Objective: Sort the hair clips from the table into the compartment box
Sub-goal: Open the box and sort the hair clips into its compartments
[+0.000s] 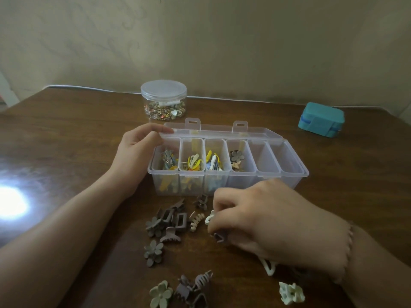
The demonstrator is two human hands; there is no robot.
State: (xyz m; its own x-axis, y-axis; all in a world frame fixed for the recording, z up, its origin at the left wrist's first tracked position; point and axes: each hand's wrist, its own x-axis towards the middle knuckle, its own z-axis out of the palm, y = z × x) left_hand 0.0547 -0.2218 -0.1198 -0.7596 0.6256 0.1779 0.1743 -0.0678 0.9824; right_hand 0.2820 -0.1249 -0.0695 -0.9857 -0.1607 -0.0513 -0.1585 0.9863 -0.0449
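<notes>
Dark brown wooden table [66, 152] is bearing everything. Your left hand [138, 150] is gripping the far-left corner of the clear plastic compartment box [287, 174]. Your right hand [262, 221] is pinching a small mauve claw clip [219, 237] among the loose brown and cream hair clips [169, 221] just before it. Keep steadying the box, I'd say, while lifting one clip clear. No readable writing is showing.

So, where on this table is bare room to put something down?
Bare table lies left of the left hand, between the jar and the teal case behind the compartment box, and right of the box. Crowded: the front, where loose clips lie around the right hand.
</notes>
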